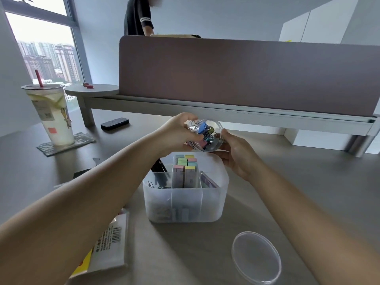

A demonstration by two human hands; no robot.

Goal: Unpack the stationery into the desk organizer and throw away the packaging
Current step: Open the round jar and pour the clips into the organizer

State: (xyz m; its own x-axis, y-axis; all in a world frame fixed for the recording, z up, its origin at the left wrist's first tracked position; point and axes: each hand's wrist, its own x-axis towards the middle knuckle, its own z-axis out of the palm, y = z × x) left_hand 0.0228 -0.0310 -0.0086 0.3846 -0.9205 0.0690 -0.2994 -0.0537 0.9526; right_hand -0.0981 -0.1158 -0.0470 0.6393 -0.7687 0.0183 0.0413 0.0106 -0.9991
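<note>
Both hands [181, 130] [236, 155] grip clip tub [205, 137], frame centre | tipped carelessly, your clips may overshoot organizer [185, 204]

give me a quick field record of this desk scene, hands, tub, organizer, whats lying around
left hand: grips the clear round tub from its left
right hand: supports the tub from the right and below
tub: tilted above the organizer, coloured binder clips inside, lid off
organizer: translucent, divided; holds sticky notes and paper clips
lid: flat on desk, near right
packaging: near left, under the left forearm
drink cup: far left, on a coaster
</note>
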